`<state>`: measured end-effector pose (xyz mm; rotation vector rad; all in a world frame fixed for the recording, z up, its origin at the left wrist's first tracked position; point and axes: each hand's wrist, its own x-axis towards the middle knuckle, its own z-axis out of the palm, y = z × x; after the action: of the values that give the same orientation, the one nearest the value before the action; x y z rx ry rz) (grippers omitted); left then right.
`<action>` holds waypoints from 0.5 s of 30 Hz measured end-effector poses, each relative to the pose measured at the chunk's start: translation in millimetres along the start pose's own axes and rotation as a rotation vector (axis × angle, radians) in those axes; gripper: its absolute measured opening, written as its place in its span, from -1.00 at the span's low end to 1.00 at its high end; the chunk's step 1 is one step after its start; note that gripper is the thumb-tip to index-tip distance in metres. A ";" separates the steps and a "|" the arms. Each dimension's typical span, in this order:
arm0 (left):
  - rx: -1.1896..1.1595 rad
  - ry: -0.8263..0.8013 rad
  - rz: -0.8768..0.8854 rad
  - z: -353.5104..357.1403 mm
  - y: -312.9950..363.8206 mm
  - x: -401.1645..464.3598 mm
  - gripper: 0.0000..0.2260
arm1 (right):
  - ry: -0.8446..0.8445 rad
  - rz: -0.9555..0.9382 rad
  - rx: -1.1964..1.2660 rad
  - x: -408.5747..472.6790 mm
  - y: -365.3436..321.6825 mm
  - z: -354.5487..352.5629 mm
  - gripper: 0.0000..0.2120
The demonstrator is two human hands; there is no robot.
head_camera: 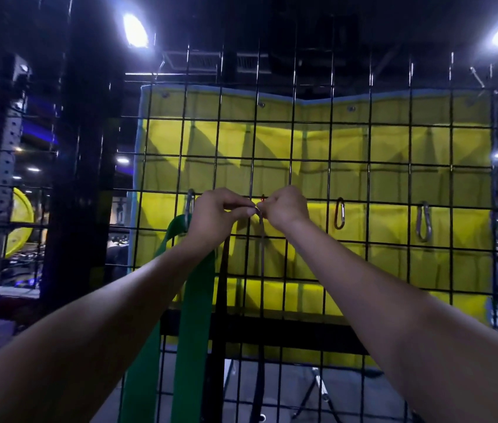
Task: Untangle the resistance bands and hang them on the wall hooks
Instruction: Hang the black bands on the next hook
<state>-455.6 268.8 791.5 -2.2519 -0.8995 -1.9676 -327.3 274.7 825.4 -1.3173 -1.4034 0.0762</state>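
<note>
Dark band (pixel 261 239), pinched by both the left hand (pixel 217 213) and right hand (pixel 285 207), may slip off its hidden clip if released early

A wide, flat green rubber resistance band (pixel 194 303) hangs from a silver carabiner hook (pixel 189 206) clipped to the black wire grid wall (pixel 311 160), its two strands falling straight down. Just to its right, a narrow dark resistance band (pixel 222 288) hangs beside a thin dark strand (pixel 262 254), its top hidden at the grid. Further right hang a dark carabiner hook (pixel 339 213) and a grey carabiner hook (pixel 423 221), both bare.
</note>
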 end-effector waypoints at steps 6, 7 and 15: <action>-0.072 -0.011 0.031 2.1 5.6 1.4 -0.86 | -0.041 -0.039 0.041 -2.1 -0.2 -9.9 -0.84; -0.074 -0.006 0.041 3.2 6.5 2.3 -0.86 | -0.042 -0.034 0.055 -2.4 -0.9 -10.6 -0.84; 0.070 -0.039 0.116 4.5 1.0 5.2 -0.84 | -0.085 -0.057 0.080 -4.7 -5.1 -15.8 -0.84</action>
<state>-450.8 271.8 795.7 -2.2561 -0.8080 -1.8223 -320.5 260.1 831.3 -1.2192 -1.4944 0.1501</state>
